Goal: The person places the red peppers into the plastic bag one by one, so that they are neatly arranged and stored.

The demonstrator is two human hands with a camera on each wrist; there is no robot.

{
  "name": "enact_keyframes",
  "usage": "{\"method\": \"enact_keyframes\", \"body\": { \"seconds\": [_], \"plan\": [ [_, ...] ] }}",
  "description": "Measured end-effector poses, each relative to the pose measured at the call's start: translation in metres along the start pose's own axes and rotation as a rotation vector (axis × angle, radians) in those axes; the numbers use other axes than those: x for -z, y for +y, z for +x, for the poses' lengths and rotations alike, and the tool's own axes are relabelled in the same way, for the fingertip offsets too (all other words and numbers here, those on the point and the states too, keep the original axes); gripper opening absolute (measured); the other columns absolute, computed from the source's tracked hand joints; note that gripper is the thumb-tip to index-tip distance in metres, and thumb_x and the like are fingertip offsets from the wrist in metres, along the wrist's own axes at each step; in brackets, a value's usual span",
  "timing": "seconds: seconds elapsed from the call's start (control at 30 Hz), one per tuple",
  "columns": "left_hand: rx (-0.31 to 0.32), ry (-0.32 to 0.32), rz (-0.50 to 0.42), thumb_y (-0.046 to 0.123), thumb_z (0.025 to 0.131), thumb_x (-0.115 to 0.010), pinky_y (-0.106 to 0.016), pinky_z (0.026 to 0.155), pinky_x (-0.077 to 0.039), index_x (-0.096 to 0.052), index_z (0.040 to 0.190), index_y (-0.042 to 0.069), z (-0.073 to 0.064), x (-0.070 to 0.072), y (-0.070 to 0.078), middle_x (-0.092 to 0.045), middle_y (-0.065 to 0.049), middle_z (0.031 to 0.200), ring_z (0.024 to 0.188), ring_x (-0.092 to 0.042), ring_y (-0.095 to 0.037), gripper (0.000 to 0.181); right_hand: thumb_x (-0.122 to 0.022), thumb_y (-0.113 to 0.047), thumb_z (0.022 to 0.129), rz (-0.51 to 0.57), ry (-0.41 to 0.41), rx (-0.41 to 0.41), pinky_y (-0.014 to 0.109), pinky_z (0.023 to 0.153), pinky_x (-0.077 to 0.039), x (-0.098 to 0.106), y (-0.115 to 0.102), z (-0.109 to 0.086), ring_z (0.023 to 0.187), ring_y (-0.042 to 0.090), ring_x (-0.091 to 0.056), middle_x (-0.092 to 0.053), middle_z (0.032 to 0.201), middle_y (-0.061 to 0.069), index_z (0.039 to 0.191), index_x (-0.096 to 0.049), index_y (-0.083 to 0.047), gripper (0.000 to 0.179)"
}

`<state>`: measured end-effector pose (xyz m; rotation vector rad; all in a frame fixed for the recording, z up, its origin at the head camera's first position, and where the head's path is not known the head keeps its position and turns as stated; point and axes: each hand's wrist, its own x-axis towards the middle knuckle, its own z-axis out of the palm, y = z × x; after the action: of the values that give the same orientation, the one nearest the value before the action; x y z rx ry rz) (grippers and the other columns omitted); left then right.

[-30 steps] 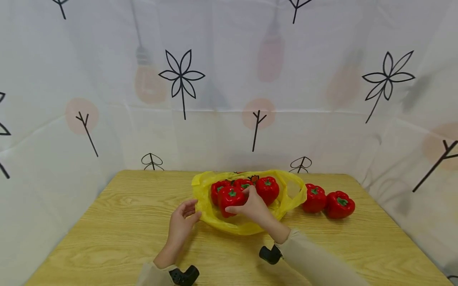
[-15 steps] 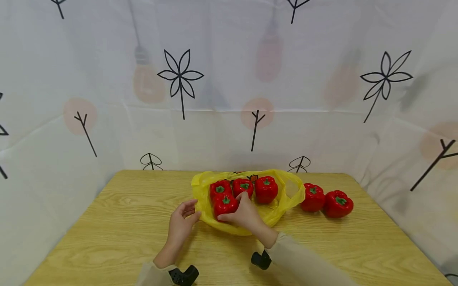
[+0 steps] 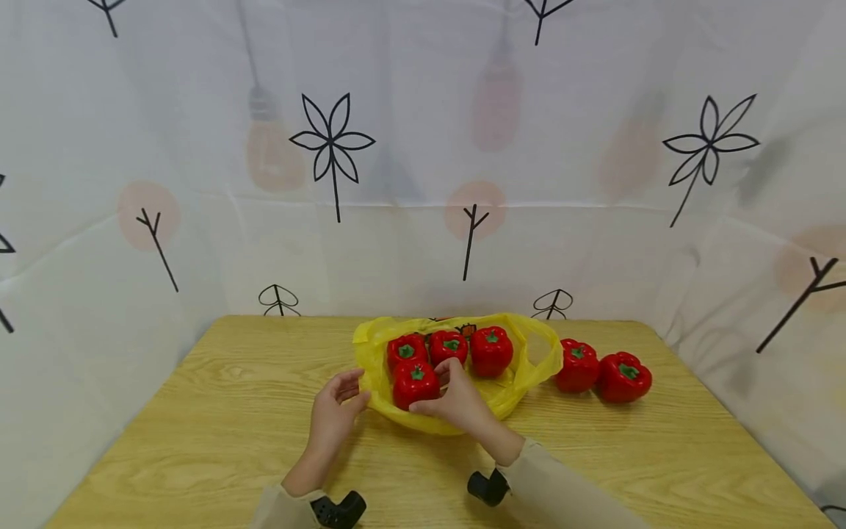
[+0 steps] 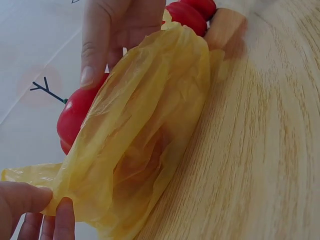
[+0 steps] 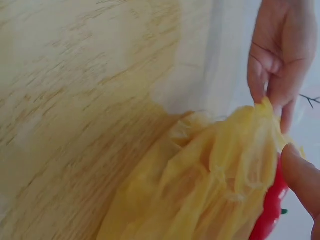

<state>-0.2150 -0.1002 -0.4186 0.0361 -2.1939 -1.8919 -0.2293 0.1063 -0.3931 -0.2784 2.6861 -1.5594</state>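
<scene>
Yellow bag (image 4: 165, 85): holds four red peppers (image 3: 491, 353)
Outside: two peppers (image 3: 624, 378), on the bench (image 3: 198, 426)
Left hand (image 3: 333, 415): pinching bag rim
Right hand (image 3: 463, 400): spread about the front pepper (image 3: 414, 383)

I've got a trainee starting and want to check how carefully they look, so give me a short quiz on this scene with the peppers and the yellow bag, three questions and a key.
1. Multiple choice: how many peppers lie outside the bag?
A) one
B) two
C) four

2. True or false: the left hand pinches the edge of the bag.

3. Short answer: in the head view, which hand is over the bag's opening, at the front pepper?

Key:
1. B, two; both sit to the right of the bag in the head view.
2. True.
3. The right hand.
</scene>
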Motion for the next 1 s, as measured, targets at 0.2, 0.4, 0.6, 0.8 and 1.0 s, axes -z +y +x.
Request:
{"method": "enact_keyframes", "body": {
  "seconds": [0.2,0.4,0.6,0.8,1.0],
  "plan": [
    [0.002,-0.008,-0.004,0.000,0.084,-0.066,-0.024,0.070,-0.053,-0.059,0.119,-0.001,-0.002,0.002,0.002,-0.056,-0.016,0.112,0.102,-0.054,-0.030,0.035,-0.083,-0.020,0.070,0.063,0.019,0.028,0.037,0.079,-0.049,0.009,-0.003,-0.005,0.092,0.026,-0.051,-0.051,0.104,0.010,0.109,-0.045,-0.003,0.058],
    [0.002,-0.008,-0.007,0.000,0.085,-0.066,-0.023,0.070,-0.053,-0.059,0.119,-0.001,-0.001,0.001,0.001,-0.056,-0.016,0.113,0.102,-0.054,-0.030,0.035,-0.082,-0.016,0.072,0.125,0.051,0.054,0.040,0.080,-0.050,0.016,-0.008,-0.015,0.097,0.030,-0.052,-0.052,0.106,0.012,0.111,-0.047,-0.001,0.055],
    [0.011,0.000,-0.003,0.000,0.084,-0.066,-0.025,0.069,-0.053,-0.059,0.119,-0.001,-0.002,0.000,0.001,-0.055,-0.016,0.113,0.102,-0.053,-0.030,0.035,-0.081,-0.011,0.073,0.198,0.088,0.077,0.042,0.084,-0.049,0.020,-0.010,-0.023,0.097,0.031,-0.053,-0.052,0.109,0.015,0.112,-0.048,-0.002,0.052],
    [0.010,0.006,0.002,-0.001,0.084,-0.066,-0.025,0.069,-0.054,-0.059,0.118,-0.001,-0.002,0.001,0.001,-0.056,-0.016,0.113,0.102,-0.053,-0.030,0.035,-0.078,-0.007,0.074,0.251,0.129,0.102,0.043,0.086,-0.048,0.024,-0.011,-0.029,0.097,0.035,-0.055,-0.053,0.108,0.016,0.110,-0.049,-0.003,0.046],
    [0.003,0.007,-0.003,-0.003,0.084,-0.066,-0.025,0.069,-0.054,-0.059,0.118,-0.002,-0.001,0.001,-0.001,-0.056,-0.017,0.112,0.100,-0.054,-0.030,0.035,-0.077,-0.007,0.075,0.280,0.149,0.092,0.041,0.088,-0.048,0.030,-0.011,-0.034,0.100,0.033,-0.053,-0.054,0.106,0.011,0.111,-0.050,-0.004,0.045]
  ]
}}
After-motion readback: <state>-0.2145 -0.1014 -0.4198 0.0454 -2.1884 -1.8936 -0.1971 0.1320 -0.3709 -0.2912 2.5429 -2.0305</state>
